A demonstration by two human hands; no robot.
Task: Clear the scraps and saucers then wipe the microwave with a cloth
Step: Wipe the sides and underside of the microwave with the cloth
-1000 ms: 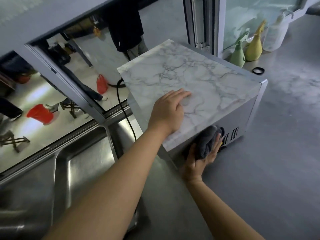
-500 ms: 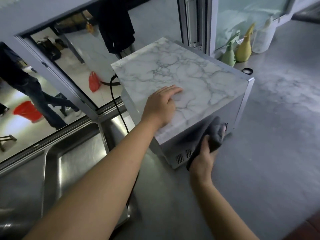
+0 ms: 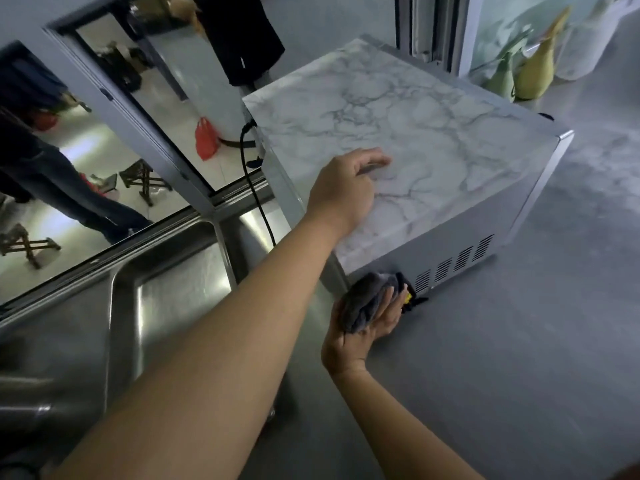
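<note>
Right hand (image 3: 369,317) presses bunched grey cloth (image 3: 367,299) against marble-patterned boxy microwave (image 3: 415,140).

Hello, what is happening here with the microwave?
A person is cleaning the microwave. The left hand rests flat on its marble-patterned top, as if to steady it. The right hand presses a dark grey cloth against the lower corner of the side panel, next to the vent slots. The microwave stands on a grey counter beside a steel sink. No scraps or saucers are visible, so only the wiping seems to be left.
</note>
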